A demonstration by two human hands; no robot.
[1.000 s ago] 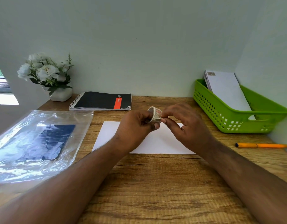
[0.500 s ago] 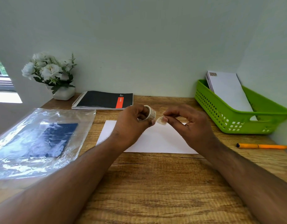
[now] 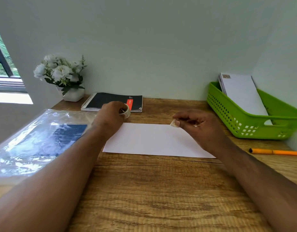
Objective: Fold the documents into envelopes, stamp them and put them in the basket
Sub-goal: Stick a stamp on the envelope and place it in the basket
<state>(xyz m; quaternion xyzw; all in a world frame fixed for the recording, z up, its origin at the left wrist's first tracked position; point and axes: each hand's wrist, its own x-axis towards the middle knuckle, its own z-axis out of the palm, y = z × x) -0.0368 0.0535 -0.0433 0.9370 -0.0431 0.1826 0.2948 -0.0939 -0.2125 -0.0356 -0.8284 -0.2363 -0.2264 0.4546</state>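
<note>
A white envelope [image 3: 152, 139] lies flat on the wooden desk [image 3: 152, 190] in front of me. My left hand [image 3: 111, 118] holds a small roll of stamps [image 3: 126, 112] just past the envelope's far left corner. My right hand [image 3: 198, 126] pinches a single torn-off stamp [image 3: 174, 123] between thumb and forefinger, right above the envelope's far right edge. At the right stands a green basket [image 3: 244, 124] with white envelopes [image 3: 241, 92] leaning in it, the top one bearing a stamp in its corner.
A clear plastic sleeve [image 3: 35, 143] with a dark blue sheet inside covers the desk's left side. A black spiral notebook [image 3: 111, 101] and a white flower pot [image 3: 64, 79] sit against the back wall. An orange pen [image 3: 276, 152] lies at the right, below the basket.
My hands have drawn apart. The left carried the stamp roll left and away toward the notebook; the right tore off a stamp and moved it right, down near the envelope.
</note>
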